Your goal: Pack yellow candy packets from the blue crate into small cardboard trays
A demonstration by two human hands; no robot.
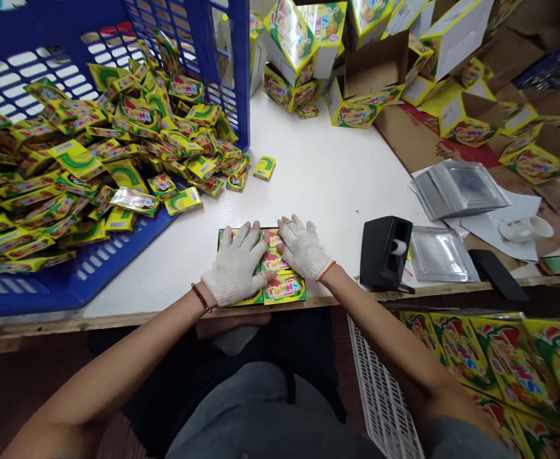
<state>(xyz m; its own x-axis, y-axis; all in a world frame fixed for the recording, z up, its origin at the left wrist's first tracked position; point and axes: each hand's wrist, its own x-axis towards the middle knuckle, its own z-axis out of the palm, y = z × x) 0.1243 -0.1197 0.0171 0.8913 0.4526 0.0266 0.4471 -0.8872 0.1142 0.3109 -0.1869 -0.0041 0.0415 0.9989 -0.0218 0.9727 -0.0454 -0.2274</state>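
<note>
Small yellow-green packets printed "TWINS" (284, 290) lie flat, side by side in rows, at the table's front edge. A thin dark rim shows around them, perhaps of a shallow tray. My left hand (239, 264), in a white knit glove, rests spread over the left part of the rows. My right hand (302, 247), gloved too, lies with fingers stretched over the upper right part. Both hands press on the packets' tops, and much of the rows is hidden under them. A single loose packet (265, 167) lies farther back on the white table (318, 172).
A blue crate (117, 284) on its side spills a heap of packets (136, 115) at left. A black tape dispenser (385, 252) stands right, beside clear plastic lids (459, 188). Open display boxes (356, 111) crowd the back. Filled boxes (466, 347) sit below right in a white crate (380, 395).
</note>
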